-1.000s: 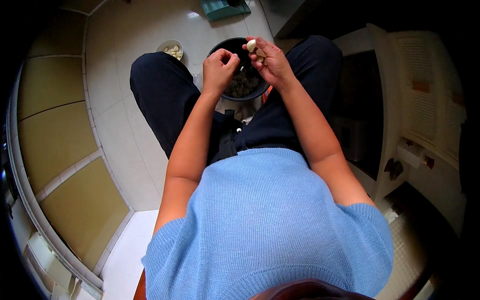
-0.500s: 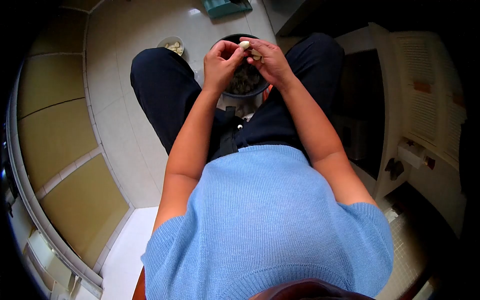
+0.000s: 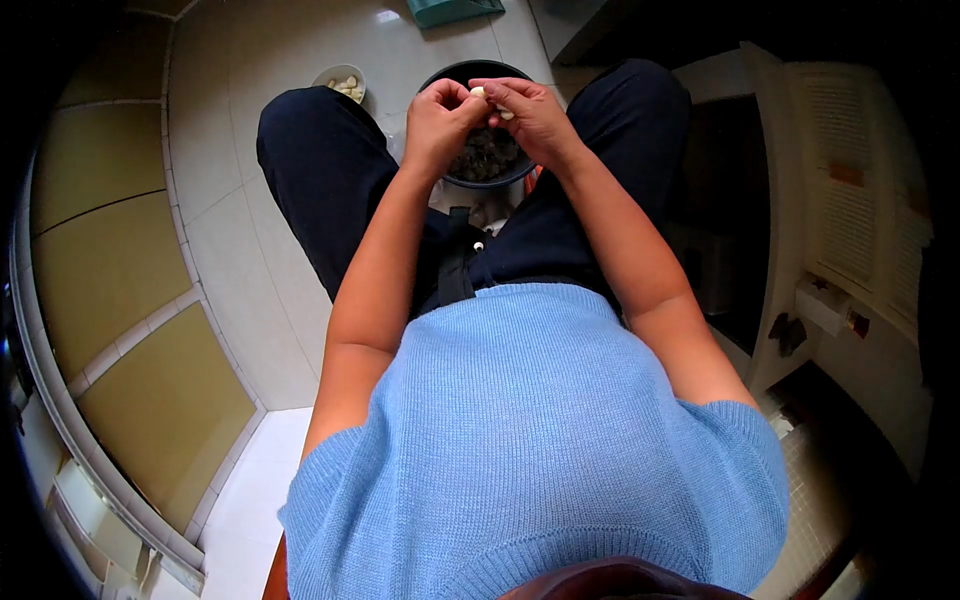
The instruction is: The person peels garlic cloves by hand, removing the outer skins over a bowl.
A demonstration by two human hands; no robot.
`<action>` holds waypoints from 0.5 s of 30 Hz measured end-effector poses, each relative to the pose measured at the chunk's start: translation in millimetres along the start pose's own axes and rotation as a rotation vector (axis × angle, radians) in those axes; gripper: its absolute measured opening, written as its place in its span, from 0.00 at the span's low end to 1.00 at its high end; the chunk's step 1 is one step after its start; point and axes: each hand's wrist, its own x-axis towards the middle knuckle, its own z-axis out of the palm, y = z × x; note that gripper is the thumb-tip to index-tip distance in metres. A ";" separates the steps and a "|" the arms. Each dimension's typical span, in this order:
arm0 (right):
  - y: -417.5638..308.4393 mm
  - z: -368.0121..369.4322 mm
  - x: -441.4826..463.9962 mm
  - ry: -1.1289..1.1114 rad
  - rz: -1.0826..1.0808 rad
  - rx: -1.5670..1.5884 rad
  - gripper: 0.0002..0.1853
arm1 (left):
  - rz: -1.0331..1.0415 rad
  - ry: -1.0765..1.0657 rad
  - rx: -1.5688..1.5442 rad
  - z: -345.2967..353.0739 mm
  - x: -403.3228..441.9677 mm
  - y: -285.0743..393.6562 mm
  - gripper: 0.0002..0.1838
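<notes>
Between my fingertips is a pale garlic clove point(image 3: 478, 92), pinched from both sides over a dark bucket point(image 3: 482, 183). My left hand point(image 3: 440, 122) is closed on it with thumb and forefinger. My right hand point(image 3: 530, 118) grips its other side, and more pale cloves point(image 3: 506, 114) show tucked under the right fingers. Inside the bucket lie dark, papery scraps point(image 3: 487, 157), too dim to make out well. A white bowl point(image 3: 362, 80) with several peeled cloves point(image 3: 346, 84) stands on the floor beyond my left knee.
The bucket stands between my knees. A teal dustpan-like object point(image 3: 455, 11) lies on the tiled floor point(image 3: 285, 40) at the far edge. Something orange point(image 3: 532, 180) shows beside the bucket near my right thigh. Yellowish panels point(image 3: 105, 240) line the left side.
Both hands have drawn slightly closer together around the clove, and less of it shows now. The right fingers have curled farther over it. The view has shifted slightly.
</notes>
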 end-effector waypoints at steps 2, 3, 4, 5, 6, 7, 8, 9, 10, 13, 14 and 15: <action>0.1 0.7 -0.2 0.008 0.009 0.002 0.12 | -0.012 -0.002 0.000 -0.3 -1.0 2.3 0.08; 0.8 0.4 0.3 0.012 0.006 0.008 0.12 | -0.012 -0.002 0.001 -0.2 -0.9 2.6 0.08; 1.2 0.0 0.4 0.016 0.004 0.015 0.12 | -0.012 0.008 -0.036 0.2 -0.9 3.0 0.08; 1.5 -0.5 0.6 0.017 0.003 0.015 0.12 | -0.012 0.019 -0.072 0.6 -0.8 3.3 0.09; 1.1 -0.2 0.5 0.021 0.003 0.031 0.12 | -0.011 0.019 -0.072 0.5 -0.2 1.8 0.09; 0.8 0.1 0.6 0.025 0.003 0.047 0.12 | -0.012 0.011 -0.088 0.1 0.6 -0.4 0.08; 0.4 0.3 0.3 0.024 0.002 0.047 0.12 | -0.013 0.003 -0.103 -0.2 1.3 -2.3 0.08; -1.5 1.7 -0.9 0.025 -0.002 0.066 0.13 | -0.012 0.003 -0.103 -0.1 1.5 -2.1 0.08; -2.8 2.5 -1.6 0.027 -0.006 0.085 0.13 | -0.006 -0.008 -0.151 0.2 1.5 -2.0 0.08; -3.2 1.8 -1.2 0.020 -0.009 0.089 0.13 | -0.004 -0.028 -0.211 0.2 1.1 -0.7 0.08; -2.9 1.8 -1.1 0.024 -0.010 0.077 0.13 | -0.008 -0.036 -0.223 0.1 1.0 -0.1 0.09; -3.0 2.6 -1.0 0.029 -0.012 0.064 0.13 | -0.009 -0.037 -0.222 0.2 0.9 -0.2 0.09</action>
